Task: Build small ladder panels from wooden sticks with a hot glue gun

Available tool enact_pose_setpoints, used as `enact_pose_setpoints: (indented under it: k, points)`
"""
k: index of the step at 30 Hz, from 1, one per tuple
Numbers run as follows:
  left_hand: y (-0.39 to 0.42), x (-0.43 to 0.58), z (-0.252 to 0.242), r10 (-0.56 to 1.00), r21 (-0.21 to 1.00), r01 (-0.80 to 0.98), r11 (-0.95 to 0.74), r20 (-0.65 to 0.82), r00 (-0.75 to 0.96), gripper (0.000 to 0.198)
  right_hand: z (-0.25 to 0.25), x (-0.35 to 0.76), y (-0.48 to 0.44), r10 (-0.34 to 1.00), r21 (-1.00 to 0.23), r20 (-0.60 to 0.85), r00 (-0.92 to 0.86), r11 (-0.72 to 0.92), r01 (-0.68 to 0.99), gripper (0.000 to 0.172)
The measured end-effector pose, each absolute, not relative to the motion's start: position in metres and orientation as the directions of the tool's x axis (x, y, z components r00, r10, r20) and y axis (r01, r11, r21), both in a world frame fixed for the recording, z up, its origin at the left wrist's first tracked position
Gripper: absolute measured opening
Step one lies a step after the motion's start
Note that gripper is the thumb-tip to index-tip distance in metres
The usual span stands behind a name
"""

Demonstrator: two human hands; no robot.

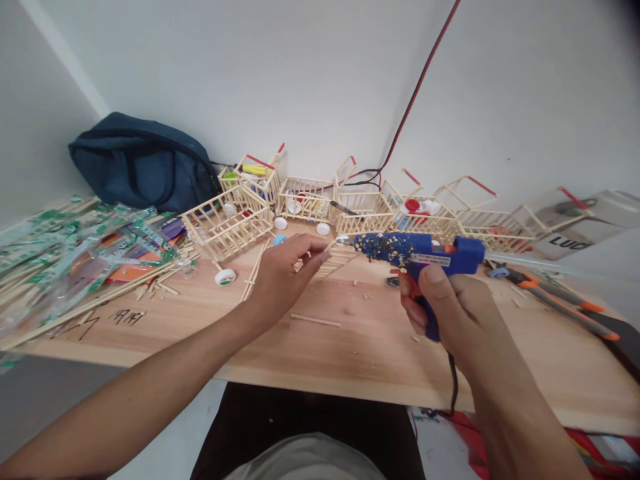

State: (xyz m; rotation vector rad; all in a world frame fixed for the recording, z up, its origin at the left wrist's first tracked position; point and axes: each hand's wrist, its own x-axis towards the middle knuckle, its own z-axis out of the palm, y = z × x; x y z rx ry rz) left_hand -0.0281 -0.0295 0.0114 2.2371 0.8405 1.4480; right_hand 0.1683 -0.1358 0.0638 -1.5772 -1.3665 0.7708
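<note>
My right hand [457, 307] is wrapped around the handle of a blue hot glue gun [420, 248], whose barrel is crusted with specks. Its nozzle points left, close to the fingertips of my left hand [285, 270]. Those fingers pinch a short thin wooden stick [331, 245], its end near the nozzle; whether they touch I cannot tell. Beneath lies a slatted panel of wooden sticks [327, 267], partly hidden by the left hand. One loose stick [316, 321] rests on the wooden table [370, 360] nearer to me.
Several small stick-built carts, such as one with white cap wheels [227, 223], line the wall. A dark blue bag [143, 163] stands behind plastic-wrapped stick bundles [75, 260] at left. Orange-handled pliers [565, 300] lie at right. The glue gun's black cord [453, 380] hangs over the front edge.
</note>
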Motion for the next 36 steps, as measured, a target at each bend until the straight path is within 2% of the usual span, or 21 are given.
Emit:
enact_pose_setpoints:
  k: [10,18,25,32,36]
  points:
    - [-0.028,-0.027,0.008,0.656,0.588,0.292,-0.754,0.691,0.303,0.007,0.068,0.162,-0.141,0.955,-0.874,0.234,0.180,0.126,0.470,0.052]
    - [-0.029,-0.027,0.011,0.640,0.574,0.285,-0.768,0.706,0.303,0.006,0.069,0.163,-0.141,0.950,-0.923,0.218,0.225,0.126,0.365,0.051]
    - [-0.028,-0.027,0.009,0.653,0.582,0.297,-0.757,0.694,0.303,0.006,0.067,0.166,-0.141,0.972,-0.883,0.158,0.176,0.060,0.466,0.053]
    - [-0.026,-0.027,0.007,0.644,0.567,0.307,-0.765,0.695,0.321,0.006,0.069,0.179,-0.144,0.941,-0.821,0.305,0.145,0.183,0.542,0.053]
    - [-0.026,-0.027,0.008,0.647,0.569,0.309,-0.762,0.690,0.324,0.006,0.071,0.178,-0.142,0.889,-0.828,0.418,0.189,0.286,0.483,0.047]
